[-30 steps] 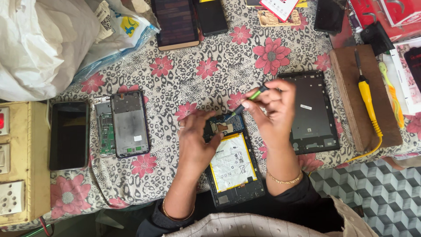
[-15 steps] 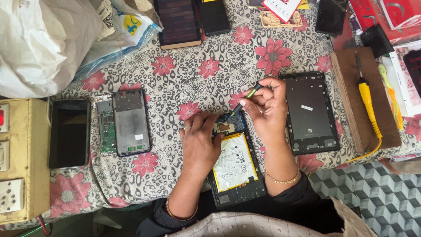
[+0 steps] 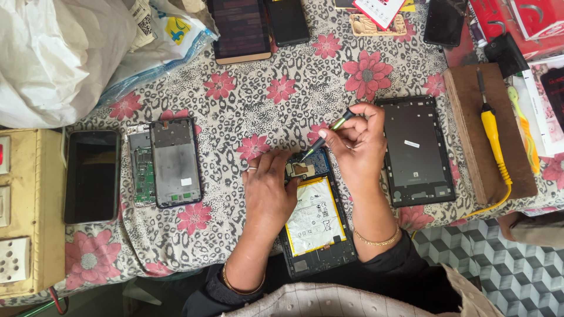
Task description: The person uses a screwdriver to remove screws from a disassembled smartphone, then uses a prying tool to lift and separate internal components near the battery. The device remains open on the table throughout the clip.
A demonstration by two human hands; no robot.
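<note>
While hands [image 3: 267,191] work opened tablet [image 3: 317,226], back cover [image 3: 418,152] beside, dismantled phone [image 3: 166,162] left.

Dark sleeves, a gold bangle at each wrist, ring on left hand [image 3: 267,191].

A flat black back cover [image 3: 422,149] is lying just right of the hands on the flower-patterned cloth of the desk [image 3: 258,100]. Beyond it, a yellow-handled soldering iron [image 3: 492,136] is resting on a brown wooden board [image 3: 470,111]. Left of the hands, an opened grey phone frame [image 3: 175,161] is sitting beside a dark-screened phone [image 3: 92,176]. A white plastic bag [image 3: 53,53] is bulging far up left.
</note>
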